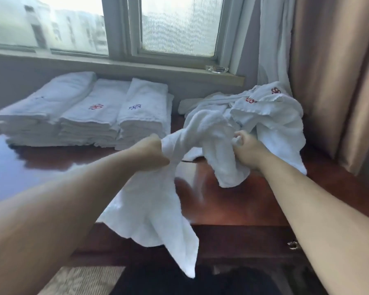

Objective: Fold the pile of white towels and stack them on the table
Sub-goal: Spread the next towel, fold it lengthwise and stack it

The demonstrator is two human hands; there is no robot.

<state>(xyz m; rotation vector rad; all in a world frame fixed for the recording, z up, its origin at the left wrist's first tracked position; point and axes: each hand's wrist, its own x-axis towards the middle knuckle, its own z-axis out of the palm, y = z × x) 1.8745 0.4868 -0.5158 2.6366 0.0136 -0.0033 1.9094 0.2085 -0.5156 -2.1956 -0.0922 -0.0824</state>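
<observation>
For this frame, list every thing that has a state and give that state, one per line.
Left hand: gripping the towel.
Right hand: gripping the same towel.
Held white terry towel: unfolded, twisted, hanging over the table edge.
Pile of white towels: crumpled, unfolded.
Three stacks of white towels: folded.
Dark red wooden table: bearing all.

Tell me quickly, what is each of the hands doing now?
Left hand: closed, gripping the crumpled white terry towel.
Right hand: closed, gripping the same towel.
</observation>
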